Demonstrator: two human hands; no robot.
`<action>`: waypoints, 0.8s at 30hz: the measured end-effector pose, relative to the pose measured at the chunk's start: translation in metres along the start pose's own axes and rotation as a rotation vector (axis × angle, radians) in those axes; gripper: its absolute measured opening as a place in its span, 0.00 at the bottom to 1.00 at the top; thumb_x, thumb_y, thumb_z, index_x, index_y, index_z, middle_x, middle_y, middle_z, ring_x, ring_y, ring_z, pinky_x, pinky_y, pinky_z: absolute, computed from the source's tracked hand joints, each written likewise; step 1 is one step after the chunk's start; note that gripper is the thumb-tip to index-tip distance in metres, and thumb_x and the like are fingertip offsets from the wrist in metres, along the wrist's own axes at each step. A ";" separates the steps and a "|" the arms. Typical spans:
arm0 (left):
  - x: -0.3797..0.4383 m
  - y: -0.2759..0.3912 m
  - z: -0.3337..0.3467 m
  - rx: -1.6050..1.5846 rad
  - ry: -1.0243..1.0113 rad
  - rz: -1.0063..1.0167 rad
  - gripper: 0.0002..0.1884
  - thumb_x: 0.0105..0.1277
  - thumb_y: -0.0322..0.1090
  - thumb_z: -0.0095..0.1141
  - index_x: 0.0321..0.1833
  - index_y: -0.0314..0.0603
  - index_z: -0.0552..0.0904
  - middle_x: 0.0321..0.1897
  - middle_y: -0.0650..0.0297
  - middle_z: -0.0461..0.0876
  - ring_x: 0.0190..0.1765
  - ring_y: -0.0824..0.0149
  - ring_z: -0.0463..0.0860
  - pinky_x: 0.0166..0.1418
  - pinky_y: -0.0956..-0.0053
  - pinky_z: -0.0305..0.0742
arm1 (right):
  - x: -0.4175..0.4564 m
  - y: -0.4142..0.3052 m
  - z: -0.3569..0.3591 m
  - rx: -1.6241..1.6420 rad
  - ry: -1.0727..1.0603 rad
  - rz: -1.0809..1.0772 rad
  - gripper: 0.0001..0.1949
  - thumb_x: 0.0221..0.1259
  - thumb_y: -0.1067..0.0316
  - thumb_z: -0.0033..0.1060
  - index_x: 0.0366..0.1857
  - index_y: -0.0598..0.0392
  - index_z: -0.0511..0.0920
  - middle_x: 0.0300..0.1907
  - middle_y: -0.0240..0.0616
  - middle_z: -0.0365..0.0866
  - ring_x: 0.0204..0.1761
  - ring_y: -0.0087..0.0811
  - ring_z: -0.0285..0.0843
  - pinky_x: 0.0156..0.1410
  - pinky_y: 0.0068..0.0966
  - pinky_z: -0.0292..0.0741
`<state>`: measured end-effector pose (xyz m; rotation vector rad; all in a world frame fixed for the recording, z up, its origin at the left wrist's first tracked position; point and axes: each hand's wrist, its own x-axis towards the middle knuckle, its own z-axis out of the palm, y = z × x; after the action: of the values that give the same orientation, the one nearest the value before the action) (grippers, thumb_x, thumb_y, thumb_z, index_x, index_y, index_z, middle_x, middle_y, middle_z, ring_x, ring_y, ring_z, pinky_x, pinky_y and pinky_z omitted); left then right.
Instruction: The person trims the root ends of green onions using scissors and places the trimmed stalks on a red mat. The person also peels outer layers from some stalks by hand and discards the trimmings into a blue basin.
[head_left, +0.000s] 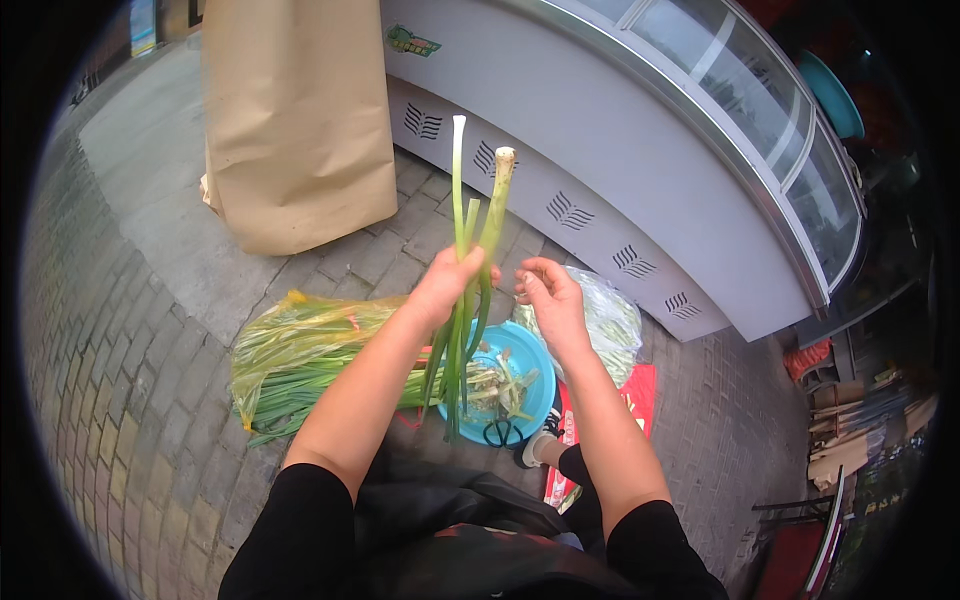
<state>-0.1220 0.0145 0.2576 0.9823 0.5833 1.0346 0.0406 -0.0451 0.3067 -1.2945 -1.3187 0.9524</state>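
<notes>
My left hand (448, 283) is closed around a long green onion (495, 199), its thick root end up and its green leaves hanging down. To the right, my right hand (553, 300) is raised with bent fingers apart and nothing in it. Below both hands a blue plastic basin (541, 375) holds trimmings (499, 386) of roots and peeled skins, with black-handled scissors (502, 433) at its near rim. More green onions (315, 390) lie left of the basin, partly inside a yellow plastic bag (300, 330).
A clear plastic bag of pale green contents (611, 322) and a red printed bag (643, 390) lie right of the basin. A white display cabinet (600, 172) with glass panes runs across the upper right. Brown paper (300, 135) hangs at upper left, over paving bricks (150, 390).
</notes>
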 end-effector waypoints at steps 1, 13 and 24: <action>0.001 -0.004 0.007 0.055 0.009 0.009 0.14 0.72 0.43 0.47 0.47 0.38 0.73 0.34 0.61 0.80 0.38 0.67 0.79 0.46 0.70 0.74 | 0.004 -0.017 0.002 0.007 0.047 -0.058 0.13 0.63 0.69 0.57 0.49 0.62 0.74 0.40 0.37 0.80 0.37 0.21 0.77 0.39 0.19 0.75; -0.003 -0.023 0.022 0.935 0.049 0.136 0.13 0.64 0.45 0.54 0.46 0.47 0.80 0.28 0.54 0.82 0.34 0.50 0.81 0.40 0.59 0.74 | 0.022 -0.030 -0.044 0.095 0.384 -0.058 0.08 0.63 0.71 0.57 0.39 0.65 0.74 0.24 0.36 0.76 0.20 0.22 0.73 0.23 0.20 0.73; 0.005 -0.031 0.021 0.636 0.009 0.291 0.15 0.64 0.42 0.55 0.49 0.44 0.79 0.32 0.57 0.83 0.35 0.58 0.82 0.41 0.65 0.76 | -0.018 0.011 -0.016 0.208 -0.145 0.092 0.28 0.67 0.60 0.53 0.66 0.60 0.59 0.65 0.45 0.63 0.67 0.40 0.62 0.68 0.36 0.63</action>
<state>-0.0896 0.0052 0.2404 1.6582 0.8174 1.1320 0.0565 -0.0639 0.2962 -1.1509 -1.2405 1.2335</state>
